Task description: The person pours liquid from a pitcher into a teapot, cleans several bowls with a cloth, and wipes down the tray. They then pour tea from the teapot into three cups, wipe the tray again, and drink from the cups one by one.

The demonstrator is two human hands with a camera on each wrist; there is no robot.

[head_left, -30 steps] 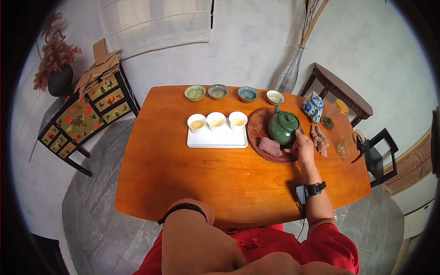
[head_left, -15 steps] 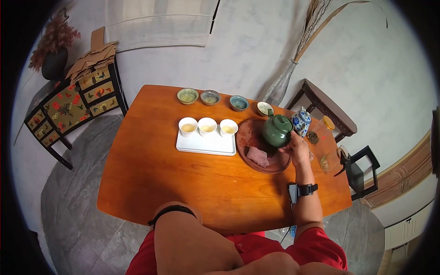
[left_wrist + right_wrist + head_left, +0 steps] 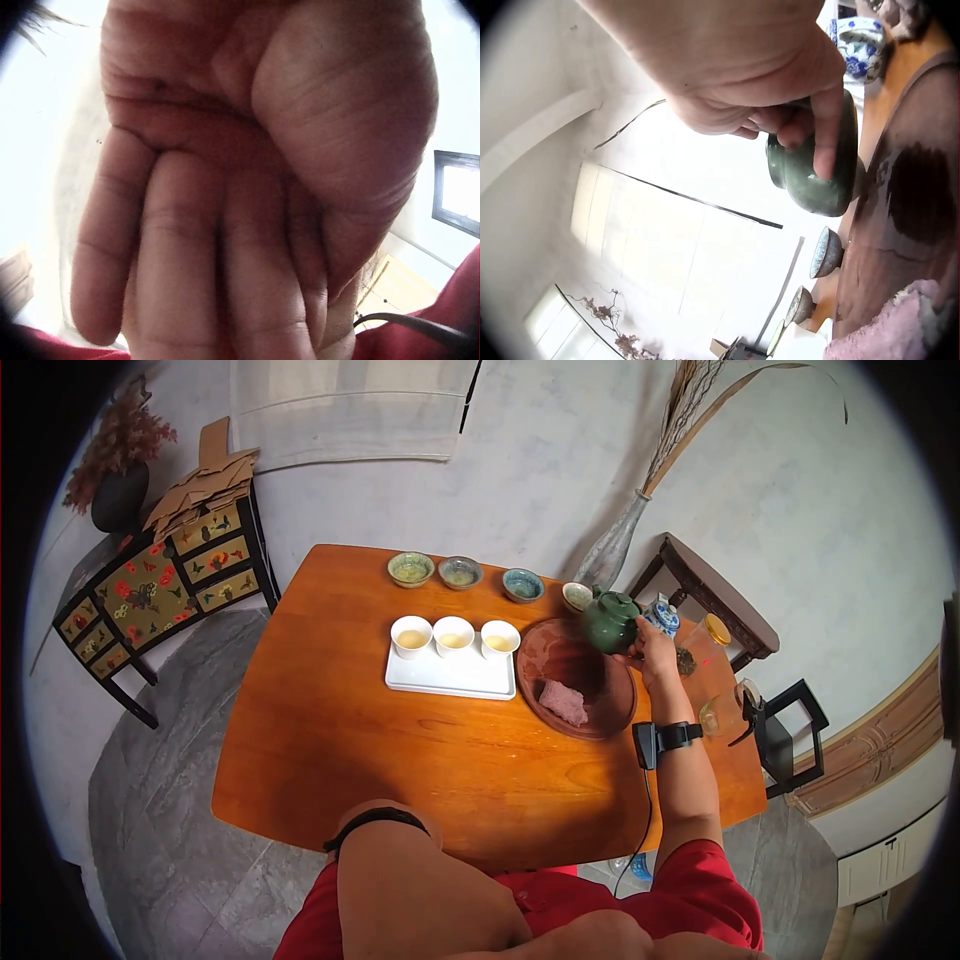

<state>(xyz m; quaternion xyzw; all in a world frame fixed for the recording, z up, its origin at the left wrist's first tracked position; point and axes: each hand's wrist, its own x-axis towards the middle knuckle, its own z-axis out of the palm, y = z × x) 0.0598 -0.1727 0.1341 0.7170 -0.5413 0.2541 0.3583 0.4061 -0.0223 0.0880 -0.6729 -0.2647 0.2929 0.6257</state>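
Note:
My right hand (image 3: 655, 653) grips the handle of a green teapot (image 3: 609, 622), held raised over the far right edge of a round brown tray (image 3: 536, 705). In the right wrist view one finger lies along the body of the teapot (image 3: 817, 187). A folded pink cloth (image 3: 563, 702) and a dark wet patch are on the tray. Left of it, three white cups (image 3: 454, 635) of pale yellow tea stand at the back of a white rectangular tray (image 3: 450, 678). My left hand (image 3: 202, 202) holds nothing, fingers loosely bent, near the table's front edge.
Several small glazed bowls (image 3: 411, 568) line the table's back edge. At the right stand a blue-and-white pot (image 3: 662, 614), a jar with a yellow lid (image 3: 712, 632) and a glass pot with a black handle (image 3: 722, 712). A tall vase (image 3: 615, 545) stands behind the table.
My right hand has lifted the green teapot off the round tray and carried it up and away to the back right, near the pale bowl. The view shifted early on; the cups stay put.

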